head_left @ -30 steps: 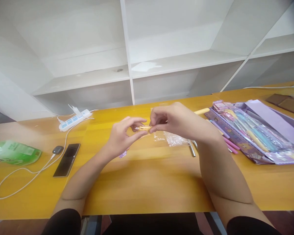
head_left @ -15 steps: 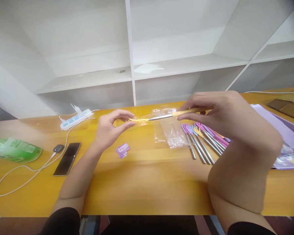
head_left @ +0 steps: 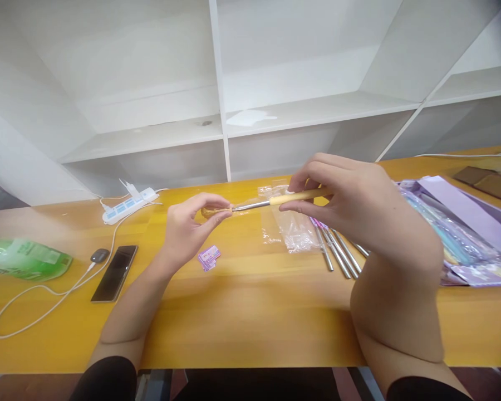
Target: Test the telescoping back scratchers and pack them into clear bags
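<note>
My right hand (head_left: pixel 334 195) pinches the yellow handle of a long tool with a metal shaft (head_left: pixel 254 205), held nearly level above the table. At the tool's left end, my left hand (head_left: pixel 196 223) pinches its yellow tip and what looks like clear film around it. Some of the tip is hidden by the fingers. Below and behind the tool lie clear plastic wrappers (head_left: pixel 294 231). Several similar metal-shafted tools (head_left: pixel 338 253) lie under my right hand, their handles mostly covered by it. Small purple cards (head_left: pixel 209 258) rest below my left hand.
A purple box (head_left: pixel 480 273) with wrapped items lies at the right, near a brown flat object (head_left: pixel 488 184). At the left are a phone (head_left: pixel 114 273), a power strip (head_left: pixel 130 205), a white cable and a green bottle (head_left: pixel 27 259). White shelving stands behind.
My right hand and the tool have moved left, bringing the yellow tip further into my left hand's grasp. More of the purple box now shows.
</note>
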